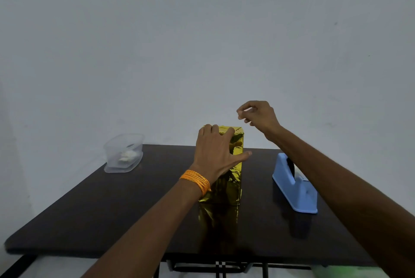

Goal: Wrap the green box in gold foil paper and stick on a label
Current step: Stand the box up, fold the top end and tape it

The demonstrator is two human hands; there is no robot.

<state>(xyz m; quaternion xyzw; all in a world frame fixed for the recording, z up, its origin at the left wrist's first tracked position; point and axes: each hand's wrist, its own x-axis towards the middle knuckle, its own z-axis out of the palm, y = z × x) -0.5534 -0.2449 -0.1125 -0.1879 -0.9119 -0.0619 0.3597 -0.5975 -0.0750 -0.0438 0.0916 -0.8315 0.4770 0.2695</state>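
Observation:
The box stands upright in the middle of the dark table, fully covered in crinkled gold foil; no green shows. My left hand, with orange threads on the wrist, lies over the box's near face and top edge, fingers spread and thumb pointing right, holding it steady. My right hand hovers above and to the right of the box's top, apart from it. Its thumb and fingertips pinch a small pale, see-through strip that looks like tape. No label is visible.
A blue tape dispenser stands to the right of the box, under my right forearm. A clear plastic container with something white inside sits at the table's far left corner. A plain wall rises behind the table.

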